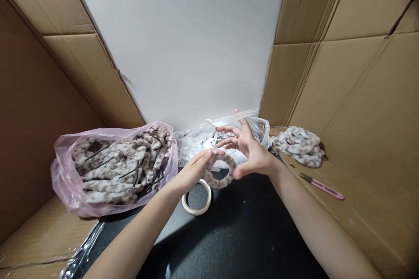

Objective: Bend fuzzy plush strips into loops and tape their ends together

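- Your right hand (250,146) is raised, fingers spread open, thumb at the ring (220,183)
- Your left hand (196,165) pinches its far left edge
- The ring is fluffy, pale with brown patches, right of the tape roll (196,213)

Bare hands (250,152) and forearms, without sleeves or gloves

Fluffy ring (231,161) in left hand (199,165).

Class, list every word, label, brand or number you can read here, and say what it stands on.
There is none to read.
Cream tape roll: no lettering visible.
Brown cardboard panels: no print visible.
Pink-handled metal snips: any marking is too small to read.
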Demonstrator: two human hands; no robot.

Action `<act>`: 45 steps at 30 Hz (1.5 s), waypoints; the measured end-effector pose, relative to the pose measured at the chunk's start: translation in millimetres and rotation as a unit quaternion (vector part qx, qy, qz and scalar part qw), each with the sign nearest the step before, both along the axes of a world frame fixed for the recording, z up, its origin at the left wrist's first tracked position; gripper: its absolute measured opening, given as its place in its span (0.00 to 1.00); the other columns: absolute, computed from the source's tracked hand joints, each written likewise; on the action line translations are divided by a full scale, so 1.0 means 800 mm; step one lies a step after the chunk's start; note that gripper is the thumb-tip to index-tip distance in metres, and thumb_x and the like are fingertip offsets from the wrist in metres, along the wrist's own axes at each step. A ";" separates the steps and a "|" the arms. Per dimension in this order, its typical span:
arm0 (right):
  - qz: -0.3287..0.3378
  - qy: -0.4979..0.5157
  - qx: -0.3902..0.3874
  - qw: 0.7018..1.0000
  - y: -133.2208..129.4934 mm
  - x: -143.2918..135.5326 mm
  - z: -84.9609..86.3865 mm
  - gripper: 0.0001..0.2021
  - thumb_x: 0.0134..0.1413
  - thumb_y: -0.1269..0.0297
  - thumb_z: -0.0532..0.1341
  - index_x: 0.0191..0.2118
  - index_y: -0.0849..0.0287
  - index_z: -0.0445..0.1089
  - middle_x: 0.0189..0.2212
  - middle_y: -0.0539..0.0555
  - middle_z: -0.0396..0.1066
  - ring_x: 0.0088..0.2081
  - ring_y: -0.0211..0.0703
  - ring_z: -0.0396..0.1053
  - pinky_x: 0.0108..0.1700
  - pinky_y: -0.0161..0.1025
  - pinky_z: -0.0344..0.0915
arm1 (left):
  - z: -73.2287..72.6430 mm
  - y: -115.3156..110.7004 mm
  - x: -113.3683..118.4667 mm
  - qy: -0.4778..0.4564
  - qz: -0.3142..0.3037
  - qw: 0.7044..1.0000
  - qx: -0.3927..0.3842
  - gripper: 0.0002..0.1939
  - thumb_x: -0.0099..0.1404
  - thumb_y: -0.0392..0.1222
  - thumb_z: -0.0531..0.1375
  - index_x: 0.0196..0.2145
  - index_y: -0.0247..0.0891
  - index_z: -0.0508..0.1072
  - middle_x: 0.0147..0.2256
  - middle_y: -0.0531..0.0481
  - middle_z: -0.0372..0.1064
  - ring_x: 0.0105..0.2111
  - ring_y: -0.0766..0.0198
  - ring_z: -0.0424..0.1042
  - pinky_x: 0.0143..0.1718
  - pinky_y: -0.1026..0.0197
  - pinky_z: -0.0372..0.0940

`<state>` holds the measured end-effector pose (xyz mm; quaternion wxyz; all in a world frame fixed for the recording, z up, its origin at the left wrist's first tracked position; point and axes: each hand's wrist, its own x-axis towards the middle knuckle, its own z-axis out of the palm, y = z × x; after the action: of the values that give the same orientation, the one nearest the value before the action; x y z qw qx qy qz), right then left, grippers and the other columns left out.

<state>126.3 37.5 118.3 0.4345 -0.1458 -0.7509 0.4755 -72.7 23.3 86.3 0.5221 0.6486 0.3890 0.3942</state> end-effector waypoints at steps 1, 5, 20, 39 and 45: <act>-0.042 -0.021 0.020 0.999 -0.003 -0.005 -0.003 0.60 0.34 0.53 0.73 0.65 0.39 0.28 0.58 0.60 0.53 0.47 0.45 0.68 0.50 0.48 0.65 | -0.001 -0.001 0.002 -0.015 -0.002 1.000 -0.019 0.22 0.67 0.55 0.50 0.45 0.37 0.72 0.45 0.43 0.69 0.48 0.54 0.65 0.48 0.54 0.60; -0.132 -0.053 0.052 0.988 -0.010 -0.026 -0.016 0.53 0.44 0.70 0.66 0.66 0.40 0.29 0.54 0.58 0.58 0.39 0.37 0.68 0.42 0.41 0.70 | -0.004 -0.004 0.009 -0.070 -0.027 0.996 -0.051 0.23 0.66 0.55 0.53 0.48 0.36 0.72 0.49 0.41 0.69 0.51 0.52 0.64 0.52 0.52 0.58; -0.129 0.033 -0.075 0.988 -0.005 -0.033 -0.020 0.54 0.45 0.71 0.66 0.65 0.34 0.25 0.46 0.52 0.59 0.31 0.33 0.68 0.28 0.33 0.70 | -0.008 -0.006 0.016 -0.085 -0.064 0.994 -0.034 0.22 0.67 0.54 0.50 0.49 0.39 0.70 0.42 0.44 0.70 0.45 0.56 0.66 0.48 0.55 0.60; -0.206 -0.045 0.115 0.971 -0.011 0.020 0.026 0.15 0.56 0.54 0.60 0.26 0.58 0.74 0.39 0.53 0.67 0.45 0.43 0.65 0.51 0.44 0.59 | -0.002 -0.002 0.011 -0.082 0.030 0.996 -0.011 0.15 0.61 0.50 0.60 0.33 0.33 0.77 0.31 0.49 0.71 0.30 0.66 0.66 0.32 0.65 0.61; -0.079 -0.224 0.010 0.971 -0.016 0.007 0.020 0.14 0.56 0.60 0.59 0.25 0.62 0.73 0.22 0.51 0.71 0.27 0.38 0.68 0.34 0.35 0.63 | -0.002 -0.004 0.015 -0.147 0.065 0.986 -0.036 0.17 0.56 0.47 0.65 0.41 0.36 0.71 0.30 0.51 0.72 0.29 0.66 0.70 0.31 0.66 0.64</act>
<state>131.6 24.9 134.5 0.2925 -0.3031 -0.8200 0.3874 -60.6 20.5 85.0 0.5700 0.5378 0.3637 0.5036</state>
